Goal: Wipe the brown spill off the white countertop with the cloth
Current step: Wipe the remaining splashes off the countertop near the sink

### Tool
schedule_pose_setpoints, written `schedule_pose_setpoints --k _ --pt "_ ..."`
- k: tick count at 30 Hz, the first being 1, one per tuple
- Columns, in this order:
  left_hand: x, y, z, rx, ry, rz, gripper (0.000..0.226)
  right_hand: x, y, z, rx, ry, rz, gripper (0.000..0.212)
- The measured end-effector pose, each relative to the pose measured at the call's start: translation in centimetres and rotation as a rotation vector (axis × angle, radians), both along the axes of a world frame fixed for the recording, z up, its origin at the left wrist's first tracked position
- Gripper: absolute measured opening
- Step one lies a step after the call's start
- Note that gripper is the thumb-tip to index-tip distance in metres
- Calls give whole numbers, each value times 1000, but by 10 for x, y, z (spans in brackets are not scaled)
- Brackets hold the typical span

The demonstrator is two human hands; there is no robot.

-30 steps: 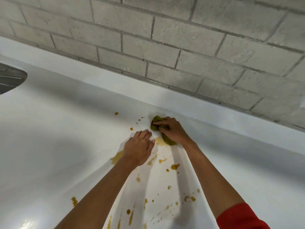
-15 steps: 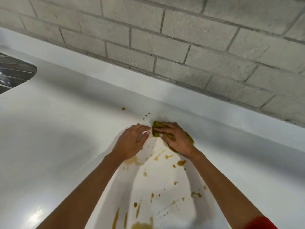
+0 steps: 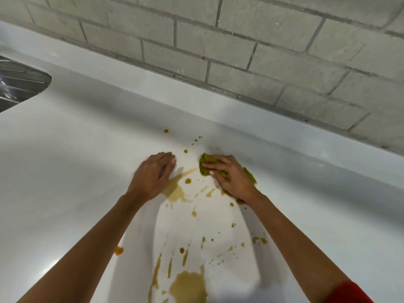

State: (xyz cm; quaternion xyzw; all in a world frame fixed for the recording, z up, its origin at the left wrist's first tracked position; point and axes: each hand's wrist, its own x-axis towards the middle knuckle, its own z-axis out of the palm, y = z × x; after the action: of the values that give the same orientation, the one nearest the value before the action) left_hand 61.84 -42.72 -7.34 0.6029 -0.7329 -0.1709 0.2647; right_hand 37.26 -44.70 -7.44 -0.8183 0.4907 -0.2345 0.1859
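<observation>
Head view: my right hand (image 3: 231,177) presses the green cloth (image 3: 207,166) onto the countertop (image 3: 65,171) beside the brown spill (image 3: 177,192); my left hand (image 3: 153,174) rests empty, fingers loosely curled.

Grey brick wall (image 3: 240,51), steel drainboard (image 3: 19,82) left

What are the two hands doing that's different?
The right hand presses a green cloth onto the countertop; the left hand holds nothing. The right hand lies over the cloth near the wall, while the left hand sits bare beside a brown spill. A red sleeve shows on the right arm only. Both hands are palm down.
</observation>
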Motion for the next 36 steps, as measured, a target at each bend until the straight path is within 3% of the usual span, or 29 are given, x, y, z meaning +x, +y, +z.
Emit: schedule_pose_setpoints --k 3,6,11,14,20,22,24,28,32,36 --pt "2 2 -2 -21 39 -26 35 -38 12 2 -23 4 -30 26" --pt "2 3 -3 -47 58 -36 34 -63 -16 -1 -52 54 -302 28" --pt "3 2 -10 -37 47 -42 37 -18 -83 -4 -24 110 -579 33" --pt "4 2 -13 -45 44 -43 37 28 -97 -4 -9 137 -485 34" --pt "4 2 -15 -32 48 -42 38 27 -38 1 -13 37 48 28" --pt "4 2 -16 -15 57 -40 39 0 -31 1 -23 28 43 28" --pt "4 2 -15 -6 53 -35 40 -18 -42 1 -12 30 -97 28" --pt "3 2 -15 -7 49 -33 41 11 -75 1 -11 80 -272 30" --pt "3 2 -15 -16 43 -27 40 60 -62 -2 -33 56 -90 29" --pt "3 2 -16 -18 53 -17 40 35 -29 -3 -54 5 105 26"
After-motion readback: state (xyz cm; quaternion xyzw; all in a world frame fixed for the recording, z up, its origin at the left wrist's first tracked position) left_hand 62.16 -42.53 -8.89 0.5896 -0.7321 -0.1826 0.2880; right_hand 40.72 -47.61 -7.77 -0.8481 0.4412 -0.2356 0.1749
